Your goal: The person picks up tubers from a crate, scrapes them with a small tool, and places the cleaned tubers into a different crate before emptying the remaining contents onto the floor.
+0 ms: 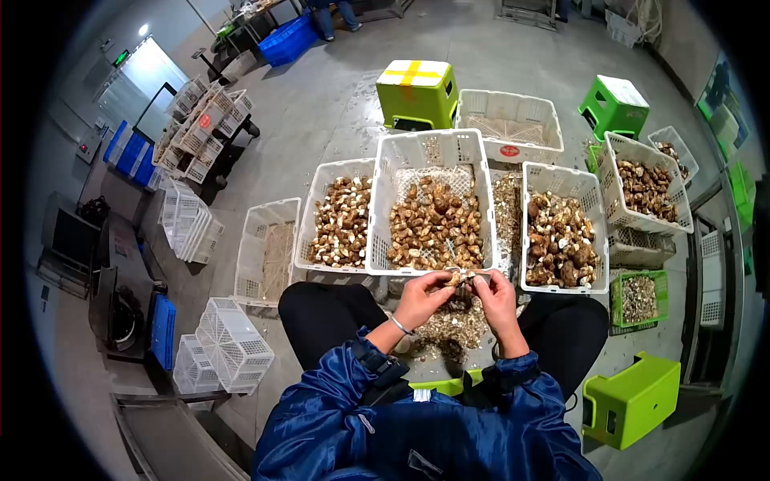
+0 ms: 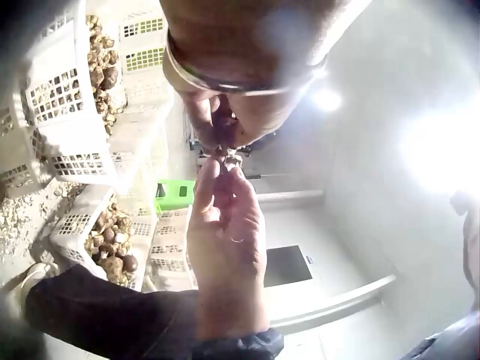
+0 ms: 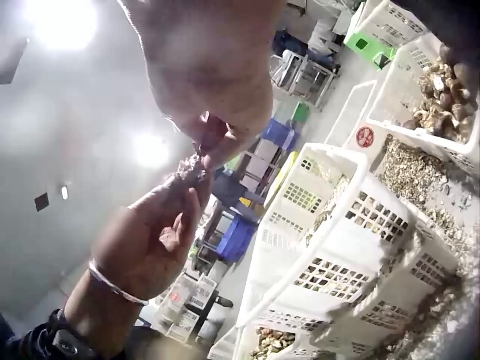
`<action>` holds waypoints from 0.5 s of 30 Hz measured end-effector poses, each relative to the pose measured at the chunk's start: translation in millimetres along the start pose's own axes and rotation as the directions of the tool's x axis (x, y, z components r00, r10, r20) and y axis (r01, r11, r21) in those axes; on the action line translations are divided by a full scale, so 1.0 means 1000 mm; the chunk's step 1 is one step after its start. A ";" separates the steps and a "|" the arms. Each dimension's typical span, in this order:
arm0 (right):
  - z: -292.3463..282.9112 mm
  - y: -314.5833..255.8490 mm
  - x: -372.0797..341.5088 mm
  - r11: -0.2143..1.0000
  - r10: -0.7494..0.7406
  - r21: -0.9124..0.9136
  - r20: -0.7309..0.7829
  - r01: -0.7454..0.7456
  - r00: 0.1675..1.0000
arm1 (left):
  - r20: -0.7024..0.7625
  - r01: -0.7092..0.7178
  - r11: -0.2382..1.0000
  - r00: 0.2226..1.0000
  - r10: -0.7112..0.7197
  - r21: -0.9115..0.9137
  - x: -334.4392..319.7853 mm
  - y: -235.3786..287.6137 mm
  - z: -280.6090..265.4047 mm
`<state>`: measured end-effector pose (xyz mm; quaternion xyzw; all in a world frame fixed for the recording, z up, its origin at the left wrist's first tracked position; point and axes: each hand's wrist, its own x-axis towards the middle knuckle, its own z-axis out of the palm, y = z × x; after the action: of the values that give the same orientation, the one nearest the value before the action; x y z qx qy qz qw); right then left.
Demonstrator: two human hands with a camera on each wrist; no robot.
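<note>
Pale scraps (image 1: pixel 449 329) litter the grey floor (image 1: pixel 321 112) between my legs (image 1: pixel 325 317). Before me stands the tall white crate (image 1: pixel 386 188), brown mushrooms (image 1: pixel 437 228) heaped inside; beside it sit 2 lower ones, the right crate (image 1: pixel 563 181) and the left crate (image 1: pixel 345 170), also holding mushrooms. My left grip (image 1: pixel 421 303) and right grip (image 1: pixel 499 303) pinch 1 small mushroom (image 1: pixel 458 278) between them, near the tall crate's near rim.

The grey floor (image 1: pixel 313 112) bore pale scraps (image 1: pixel 449 329), strewn thickly among white crates (image 1: pixel 248 264). Two green stools (image 1: pixel 415 100) stood on it farther off, and a third (image 1: pixel 630 402) was nearer, to the right.
</note>
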<state>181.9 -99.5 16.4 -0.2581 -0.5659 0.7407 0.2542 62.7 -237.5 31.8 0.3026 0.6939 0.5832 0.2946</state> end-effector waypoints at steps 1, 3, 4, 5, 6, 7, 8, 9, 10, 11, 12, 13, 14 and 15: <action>0.003 -0.003 0.000 0.997 0.023 0.074 -0.014 -0.022 1.000 | 0.018 0.038 0.999 0.999 -0.038 -0.038 0.001 0.002 0.000; 0.002 -0.020 -0.006 0.985 0.003 -0.175 0.042 0.004 0.999 | 0.023 0.035 0.999 0.999 -0.035 -0.009 0.002 0.004 -0.001; 0.004 -0.012 -0.005 0.940 -0.191 -0.273 0.075 0.204 0.979 | 0.024 0.047 0.999 0.999 -0.047 0.009 0.002 0.002 -0.002; 0.003 -0.008 -0.003 0.952 -0.142 -0.265 0.051 0.150 0.989 | 0.025 0.060 0.998 0.998 -0.060 0.028 0.002 0.000 -0.003; 0.001 -0.005 -0.003 0.962 -0.092 -0.255 0.027 0.095 0.995 | 0.046 0.057 0.998 0.997 -0.057 0.022 0.003 -0.003 -0.004; 0.001 -0.002 -0.002 0.969 -0.041 -0.243 0.001 0.040 0.999 | 0.055 0.091 0.992 0.995 -0.086 -0.088 0.003 -0.005 -0.004; 0.004 0.002 0.001 1.000 -0.005 -0.012 -0.030 0.004 1.000 | 0.069 0.124 0.973 0.991 -0.112 -0.197 0.003 -0.007 -0.003; 0.002 0.004 0.003 1.000 0.004 -0.003 -0.038 -0.004 0.999 | 0.085 0.155 0.940 0.987 -0.135 -0.304 0.004 -0.005 -0.002; 0.001 0.005 0.003 0.992 -0.083 -0.101 -0.060 0.076 0.995 | 0.077 0.158 0.926 0.987 -0.140 -0.343 0.005 -0.002 0.000; 0.000 0.006 0.004 0.968 -0.171 -0.200 -0.072 0.153 0.983 | 0.097 0.190 0.905 0.981 -0.165 -0.382 0.006 0.002 0.000; 0.000 0.000 0.003 0.941 -0.191 -0.293 -0.047 0.169 0.981 | 0.117 0.221 0.881 0.975 -0.190 -0.419 0.007 0.006 0.000; 0.000 -0.008 0.001 0.906 -0.207 -0.382 -0.020 0.184 0.978 | 0.137 0.254 0.854 0.967 -0.215 -0.454 0.006 0.007 -0.001; 0.000 -0.014 -0.001 0.862 -0.220 -0.467 0.007 0.198 0.975 | 0.128 0.242 0.886 0.970 -0.208 -0.395 0.006 0.004 -0.003; 0.001 -0.016 -0.002 0.883 -0.188 -0.437 0.003 0.171 0.982 | 0.120 0.230 0.914 0.972 -0.200 -0.334 0.006 0.000 -0.006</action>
<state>184.2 -98.2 32.4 -0.2694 -0.7333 0.5635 0.2687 54.5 -236.6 31.8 0.1921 0.5970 0.6468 0.4340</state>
